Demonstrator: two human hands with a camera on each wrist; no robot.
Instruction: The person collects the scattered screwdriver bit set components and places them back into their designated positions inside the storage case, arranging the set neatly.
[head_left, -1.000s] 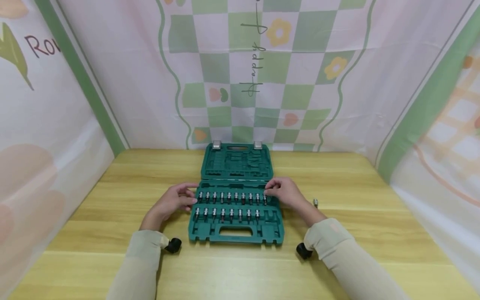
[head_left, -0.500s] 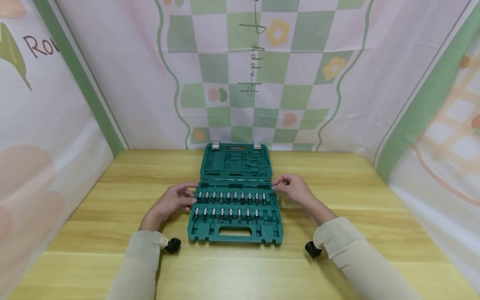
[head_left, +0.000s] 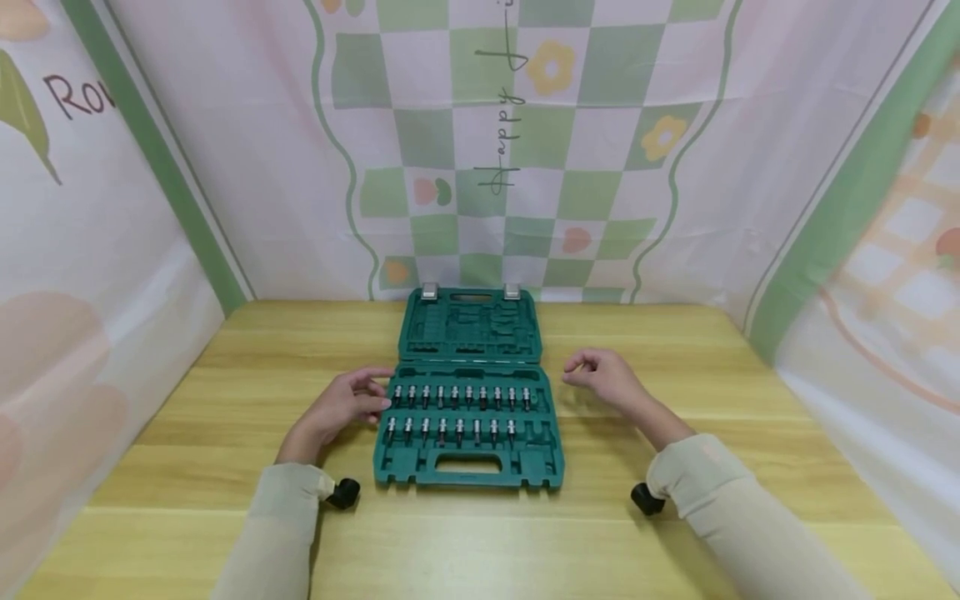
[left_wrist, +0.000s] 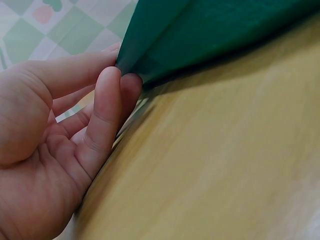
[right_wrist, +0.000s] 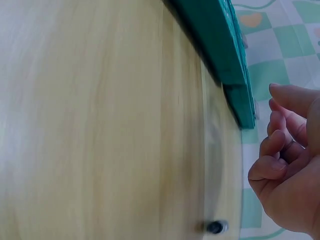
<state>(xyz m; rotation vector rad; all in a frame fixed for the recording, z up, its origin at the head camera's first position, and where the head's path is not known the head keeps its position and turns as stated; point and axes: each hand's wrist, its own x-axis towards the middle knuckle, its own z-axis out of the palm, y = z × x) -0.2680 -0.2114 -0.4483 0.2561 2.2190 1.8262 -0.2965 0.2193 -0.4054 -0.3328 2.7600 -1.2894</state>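
A green tool case (head_left: 534, 467) lies unfolded on the table, its lid (head_left: 468, 321) toward the back wall. Two rows of silver-topped bit sockets (head_left: 468, 397) stand in the lower half. At the case's left side, my left hand (head_left: 347, 407) touches the edge with its fingertips, index finger and thumb extended; the left wrist view shows these fingertips (left_wrist: 109, 77) against the green wall. My right hand (head_left: 607, 379) hovers to the right of the case, apart from it, fingers loosely bent and holding nothing. One loose bit socket (right_wrist: 216, 227) appears on the table in the right wrist view; the right forearm hides it from the head view.
The wooden table (head_left: 465, 542) meets a checkered cloth wall (head_left: 495, 150) close behind the case lid. More cloth hangs at both sides. Black wrist cameras (head_left: 345, 493) sit at both cuffs. Vacant slots show at the right end of the front row.
My right hand has drawn away to the right from the last bit socket in the back row, which stays in the case. The left hand keeps its place at the case's edge.
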